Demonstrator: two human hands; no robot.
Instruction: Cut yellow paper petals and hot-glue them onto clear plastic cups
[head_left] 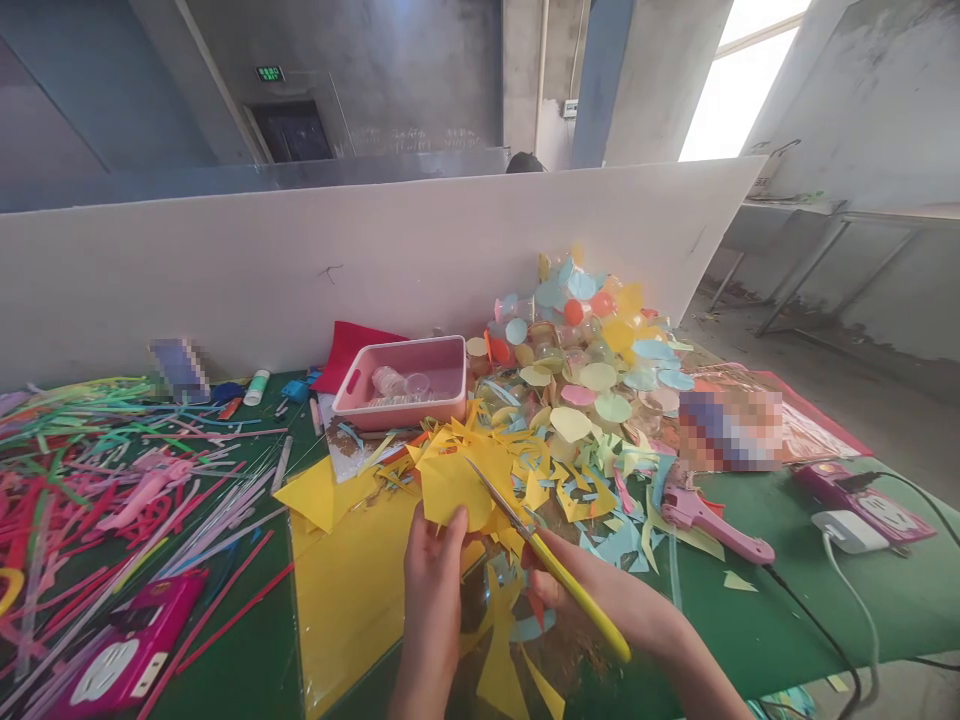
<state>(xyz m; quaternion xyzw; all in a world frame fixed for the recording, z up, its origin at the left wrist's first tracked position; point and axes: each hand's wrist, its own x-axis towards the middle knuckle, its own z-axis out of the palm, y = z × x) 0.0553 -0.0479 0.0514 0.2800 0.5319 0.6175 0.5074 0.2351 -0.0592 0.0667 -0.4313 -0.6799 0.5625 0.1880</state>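
My left hand (437, 560) pinches a piece of yellow paper (452, 490) between thumb and fingers. In my right hand (581, 580) is a pair of scissors (574, 590) with yellow handles, its metal blades lying at the right side of the paper. Whether the blades are parted is hard to tell. Yellow paper scraps (536, 455) lie heaped just behind the paper, and more cut strips lie below my hands. To the left a large yellow sheet (345, 610) rests on the green table (240, 640).
A pink basket (409, 415) holding clear plastic cups stands behind my hands. Right of it rises a pile of cups with coloured paper discs (598, 377). A pink glue gun (716, 525) and a power strip (862, 505) lie right; coloured strips (82, 540) cover the left.
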